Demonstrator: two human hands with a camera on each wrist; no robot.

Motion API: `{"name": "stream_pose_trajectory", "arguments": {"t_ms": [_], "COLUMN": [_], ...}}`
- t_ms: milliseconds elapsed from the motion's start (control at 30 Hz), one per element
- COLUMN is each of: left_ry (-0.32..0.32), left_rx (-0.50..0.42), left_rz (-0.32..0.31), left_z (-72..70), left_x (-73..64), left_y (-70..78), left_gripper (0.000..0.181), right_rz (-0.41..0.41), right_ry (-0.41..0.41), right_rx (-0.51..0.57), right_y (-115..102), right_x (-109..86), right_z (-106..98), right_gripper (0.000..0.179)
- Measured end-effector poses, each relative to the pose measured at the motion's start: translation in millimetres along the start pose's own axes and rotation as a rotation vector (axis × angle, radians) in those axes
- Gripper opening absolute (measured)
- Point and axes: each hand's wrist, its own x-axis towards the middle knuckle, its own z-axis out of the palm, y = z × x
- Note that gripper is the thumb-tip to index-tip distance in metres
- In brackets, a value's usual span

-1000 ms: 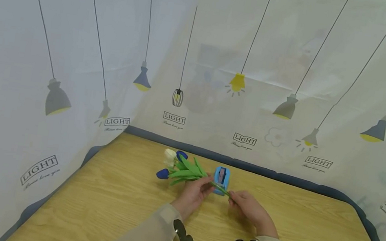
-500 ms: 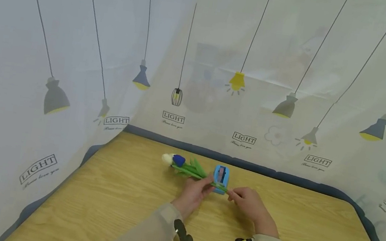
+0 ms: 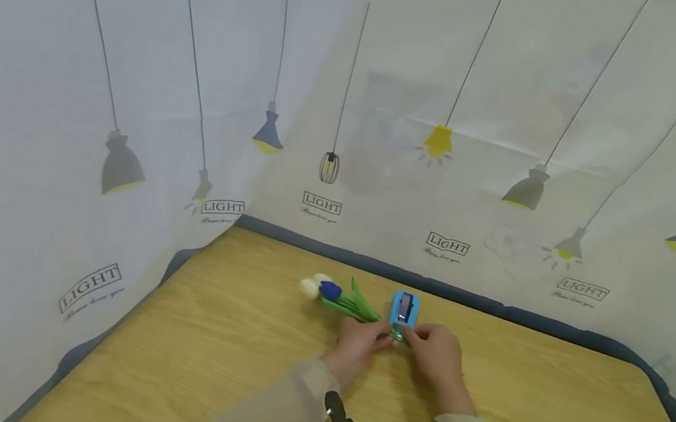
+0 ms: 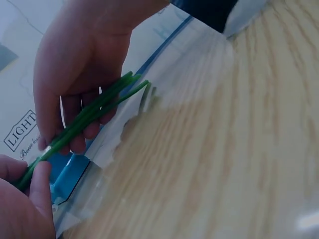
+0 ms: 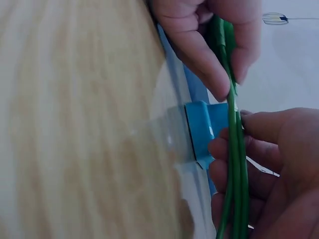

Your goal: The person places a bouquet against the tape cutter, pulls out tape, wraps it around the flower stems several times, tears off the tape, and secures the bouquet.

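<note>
A bunch of tulips with white and blue heads [image 3: 330, 290] lies across both hands in the head view. My left hand [image 3: 361, 344] pinches its green stems between thumb and fingers. Close on the right, my right hand [image 3: 436, 360] has its thumb and fingertips on the stems; in the right wrist view its fingers curl behind the lower stems [image 5: 237, 174]. Between the hands, a shiny clear strip, seemingly tape [image 5: 236, 103], lies on the stems. A light blue tape dispenser [image 3: 405, 308] stands on the table just behind the fingertips. The hands partly hide the stems.
The wooden table [image 3: 216, 338] has a dark blue padded border [image 3: 369, 264] along its back. A pale curtain [image 3: 201, 76] printed with lamps encloses the back and sides. Black wrist cameras [image 3: 340, 419] sit on both forearms.
The bunch has turned, so different heads show on top. My right hand has moved left along the stems, close to the left hand. The head view has shifted slightly.
</note>
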Motion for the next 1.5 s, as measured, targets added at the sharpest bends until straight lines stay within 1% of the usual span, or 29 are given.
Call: {"name": "stream_pose_trajectory", "arguments": {"t_ms": [33,100,233,300,333,500,567,733,767,833,900,967,1033,1067,1133,1200,1267,1367,1433,1500], "left_ry": [0.019,0.060,0.162,0.190,0.192,0.174,0.182,0.197,0.187,0.146,0.088,0.004,-0.061,-0.091,-0.146,-0.183,-0.231,-0.312,-0.350,-0.382], "left_rx": [0.026,0.116,0.390,0.476,0.496,0.465,0.484,0.513,0.499,0.434,0.355,0.276,0.261,0.270,0.325,0.401,0.476,0.563,0.605,0.634], "left_rz": [0.004,0.030,0.090,0.112,0.116,0.108,0.107,0.107,0.110,0.102,0.089,0.080,0.083,0.097,0.141,0.194,0.252,0.349,0.408,0.459], "left_z": [1.5,5.0,12.4,15.7,16.8,19.9,20.5,20.8,20.1,17.9,14.9,12.3,11.9,12.6,15.3,19.7,22.7,24.7,24.3,23.8], "left_x": [-2.1,-5.7,-9.5,-10.6,-11.0,-12.6,-12.3,-12.2,-13.3,-15.6,-16.5,-18.1,-20.4,-22.1,-29.4,-38.2,-47.6,-61.9,-71.2,-80.6], "left_y": [0.5,2.0,2.8,2.6,2.6,3.0,2.7,4.4,5.5,9.3,12.4,17.8,26.7,32.6,49.0,68.2,87.7,114.4,130.0,144.6], "left_gripper": [0.031,0.030,0.022,0.021,0.020,0.023,0.021,0.017,0.017,0.018,0.019,0.021,0.024,0.025,0.026,0.027,0.025,0.022,0.023,0.025], "right_rz": [0.001,0.003,0.037,0.061,0.073,0.126,0.144,0.154,0.143,0.111,0.075,0.033,0.006,-0.015,-0.058,-0.102,-0.164,-0.253,-0.326,-0.384], "right_ry": [0.009,0.027,0.033,0.029,0.023,-0.002,-0.007,-0.023,-0.030,-0.058,-0.104,-0.171,-0.226,-0.247,-0.272,-0.258,-0.230,-0.152,-0.129,-0.128], "right_rx": [-0.004,-0.018,-0.029,-0.034,-0.032,-0.041,-0.055,-0.083,-0.078,-0.042,0.008,0.068,0.119,0.134,0.164,0.182,0.181,0.150,0.154,0.190], "right_y": [0,-1,-1,0,0,1,1,-1,-2,-2,-2,-3,-5,-7,-12,-20,-30,-49,-62,-74], "right_x": [-0.4,-0.9,-1.5,-0.7,-0.1,2.7,3.5,6.3,6.7,6.0,4.2,0.8,-3.1,-5.1,-9.2,-13.3,-18.6,-30.1,-39.5,-48.7], "right_z": [1,2,0,-3,-4,-8,-9,-9,-10,-12,-17,-25,-36,-41,-51,-61,-72,-87,-96,-102], "right_gripper": [0.031,0.029,0.032,0.034,0.035,0.037,0.036,0.033,0.032,0.033,0.035,0.036,0.033,0.031,0.025,0.019,0.018,0.015,0.014,0.013]}}
